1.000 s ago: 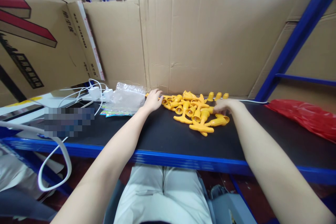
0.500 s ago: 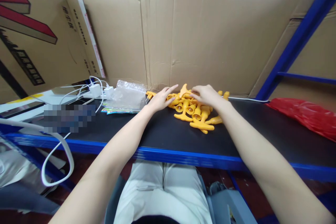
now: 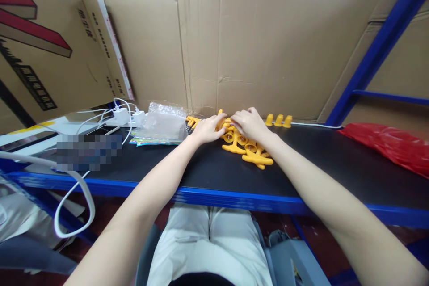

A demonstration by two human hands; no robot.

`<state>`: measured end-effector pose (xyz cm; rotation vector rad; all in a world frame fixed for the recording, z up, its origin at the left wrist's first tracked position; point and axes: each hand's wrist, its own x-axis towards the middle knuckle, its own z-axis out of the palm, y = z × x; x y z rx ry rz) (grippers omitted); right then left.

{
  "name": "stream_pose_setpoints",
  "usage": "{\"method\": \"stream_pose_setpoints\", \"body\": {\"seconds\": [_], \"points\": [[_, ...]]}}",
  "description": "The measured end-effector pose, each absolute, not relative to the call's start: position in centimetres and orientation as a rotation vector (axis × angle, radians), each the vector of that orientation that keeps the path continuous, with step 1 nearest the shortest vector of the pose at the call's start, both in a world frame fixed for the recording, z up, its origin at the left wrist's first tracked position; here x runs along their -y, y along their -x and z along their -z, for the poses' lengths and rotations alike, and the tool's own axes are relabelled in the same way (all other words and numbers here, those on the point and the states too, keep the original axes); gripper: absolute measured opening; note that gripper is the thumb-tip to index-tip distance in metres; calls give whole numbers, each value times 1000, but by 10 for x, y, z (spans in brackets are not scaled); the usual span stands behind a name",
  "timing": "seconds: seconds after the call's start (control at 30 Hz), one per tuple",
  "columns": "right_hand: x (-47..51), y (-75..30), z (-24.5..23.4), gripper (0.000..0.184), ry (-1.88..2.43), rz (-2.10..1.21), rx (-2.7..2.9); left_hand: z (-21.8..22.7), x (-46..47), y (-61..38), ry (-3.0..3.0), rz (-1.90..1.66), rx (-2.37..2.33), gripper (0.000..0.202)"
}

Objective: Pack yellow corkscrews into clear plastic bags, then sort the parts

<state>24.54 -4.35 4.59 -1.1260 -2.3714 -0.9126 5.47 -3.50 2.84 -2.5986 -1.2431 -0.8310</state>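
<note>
Standing in a row at the back of the black shelf (image 3: 208, 174), three small yellow cups (image 3: 279, 120) are seen to the right of the right hand (image 3: 250, 125). Two T-shaped handles (image 3: 233, 149) are shown at the near edge of a pile of yellow parts (image 3: 241, 140), with three open cup mouths (image 3: 229, 137) just behind; the rest, partly covered by the hands, cannot be counted. The pile is flanked by the left hand (image 3: 208, 130) and overlapped by the right. Fingers are bent on both, but whether anything is gripped cannot be told. Compared with half a second earlier, the right hand has been shifted leftward, nearer the left, and all three cups have been uncovered.
</note>
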Motion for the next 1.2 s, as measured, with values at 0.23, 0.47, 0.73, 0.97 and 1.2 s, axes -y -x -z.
{"method": "stream_pose_setpoints", "body": {"seconds": [0.23,0.47,0.73,0.97,1.2], "points": [[37,-249,-44,28,1204,776,2319,-33,34,-60,2403,868,1472,36],[36,-254,-49,23,1248,714,2344,-32,32,-58,2395,874,1454,34],[42,-252,-56,17,1162,894,2319,-23,15,-56,2530,1032,1440,28],[34,-256,-46,19,1191,780,2397,-25,22,-54,2482,945,1450,28],[35,-255,-45,18,1251,720,2409,-29,29,-54,2412,865,1445,29]]}}
